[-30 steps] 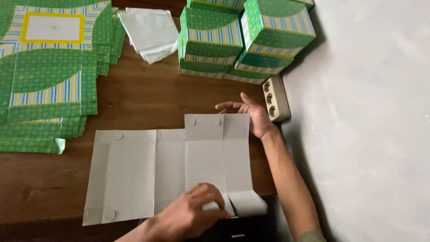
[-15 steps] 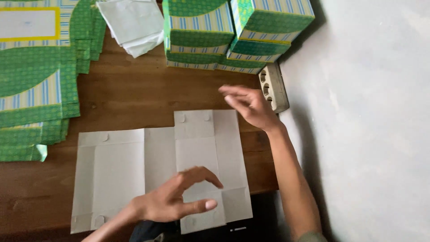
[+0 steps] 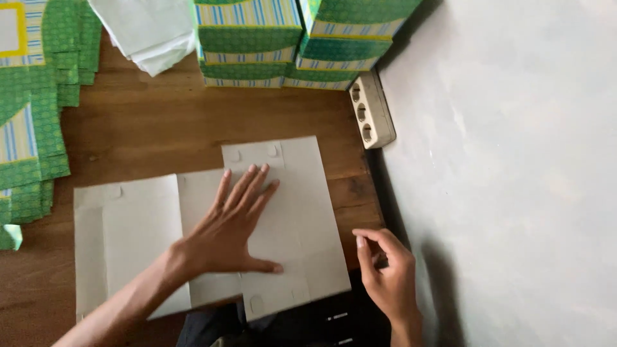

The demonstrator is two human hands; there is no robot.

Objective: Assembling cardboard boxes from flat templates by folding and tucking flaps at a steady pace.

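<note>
A flat white cardboard box blank (image 3: 295, 212) lies plain side up on the wooden table (image 3: 160, 128). My left hand (image 3: 228, 225) rests flat on its middle with the fingers spread, pressing it down. My right hand (image 3: 385, 276) hovers by the blank's lower right corner at the table's edge, fingers loosely curled and holding nothing.
Assembled green patterned boxes (image 3: 289, 38) are stacked at the back. Flat green blanks (image 3: 32, 128) lie piled on the left. A heap of white sheets (image 3: 148, 32) sits at the back left. A beige three-socket power strip (image 3: 371, 115) lies by the grey wall (image 3: 514, 160).
My left hand moved up from the blank's lower flap onto its middle and flattened out. My right hand came back from the far right corner to the near edge.
</note>
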